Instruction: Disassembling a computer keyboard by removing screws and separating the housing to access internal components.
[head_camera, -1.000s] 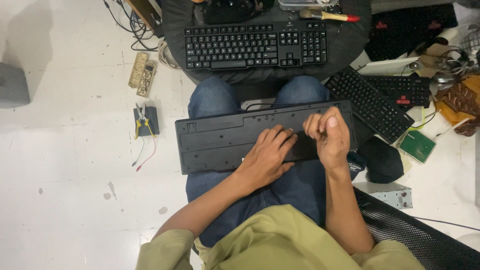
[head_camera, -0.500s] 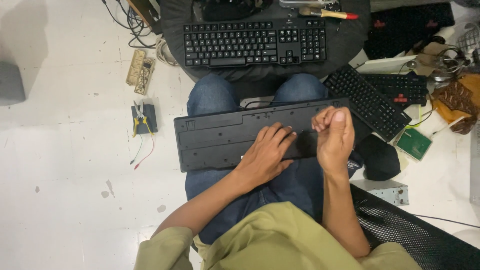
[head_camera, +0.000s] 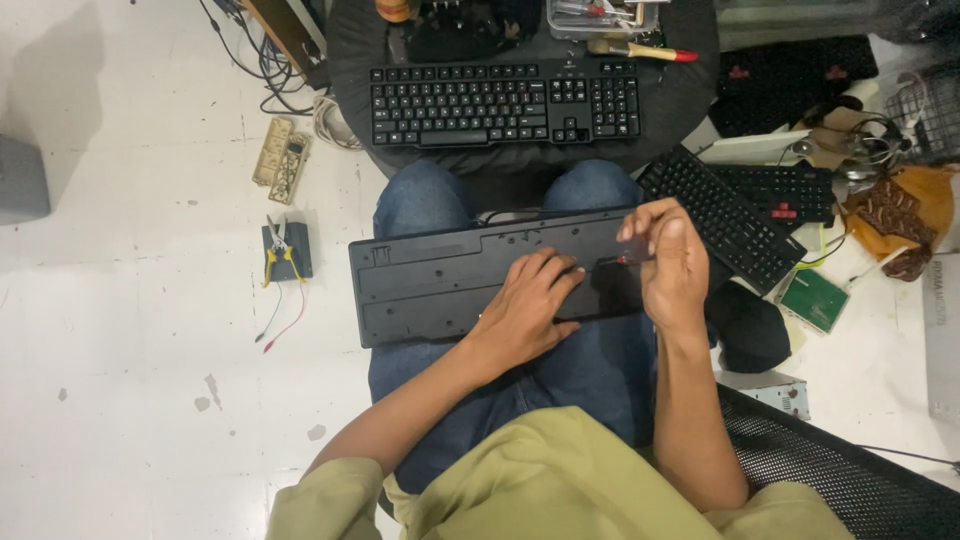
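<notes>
A black keyboard (head_camera: 450, 285) lies face down across the lap of a seated person in blue jeans, its flat underside up and its long axis running left to right. The left hand (head_camera: 530, 310) rests palm down on the right half of that underside, fingers spread and pressing flat, nothing gripped. The right hand (head_camera: 672, 262) is raised just above the keyboard's right end, fingers curled together around a thin tool (head_camera: 618, 260) with a red part; the tip meets the underside just beside the left fingertips. The tool is too small to identify further. Ahead of the knees, a second keyboard (head_camera: 505, 100) sits face up on a dark round stool (head_camera: 690, 95). Behind it on the stool are a clear box of small parts (head_camera: 600, 14) and a brush (head_camera: 640, 50) with a red tip. To the person's right, two more black keyboards (head_camera: 745, 215) lie overlapped on the floor, beside a green circuit board (head_camera: 813, 298) and a heap of cables and headphones (head_camera: 860, 150). To the left, on the white floor, yellow-handled pliers (head_camera: 280, 250) rest on a small dark block, with loose red and green wires (head_camera: 278, 322) just below. Farther up lie two beige strips (head_camera: 281, 157), near a bundle of black cables (head_camera: 255, 50).
</notes>
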